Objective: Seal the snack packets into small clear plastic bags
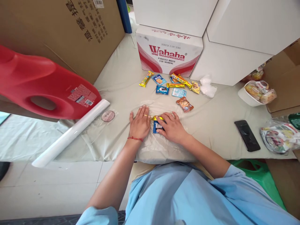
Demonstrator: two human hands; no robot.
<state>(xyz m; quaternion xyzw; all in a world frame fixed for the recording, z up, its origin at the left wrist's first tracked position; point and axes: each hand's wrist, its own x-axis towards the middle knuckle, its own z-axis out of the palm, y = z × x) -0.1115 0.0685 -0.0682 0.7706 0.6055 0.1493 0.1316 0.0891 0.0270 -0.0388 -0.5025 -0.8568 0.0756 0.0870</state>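
My left hand point(140, 123) lies flat on a sheet of clear plastic film point(152, 147), fingers stretched out, beside two small snack packets. A dark blue snack packet point(155, 127) rests on the film, with a shiny yellow packet point(155, 118) along its top edge. Over both bends my right hand point(173, 128), its thumb and index finger closed about the blue one and partly covering it. Beyond the hands lie several more wrapped snacks, among them a brown cookie packet point(185, 104), a blue packet point(162, 90) and a yellow stick packet point(146, 78).
A white film roll point(72, 132) and a red jug point(58, 89) stand left, by a round disc point(108, 116). Behind are a Wahaha carton point(168, 51) and crumpled white plastic point(207, 86). Rightward are a phone point(247, 135), a white bowl point(249, 97) and a bagged item point(278, 137).
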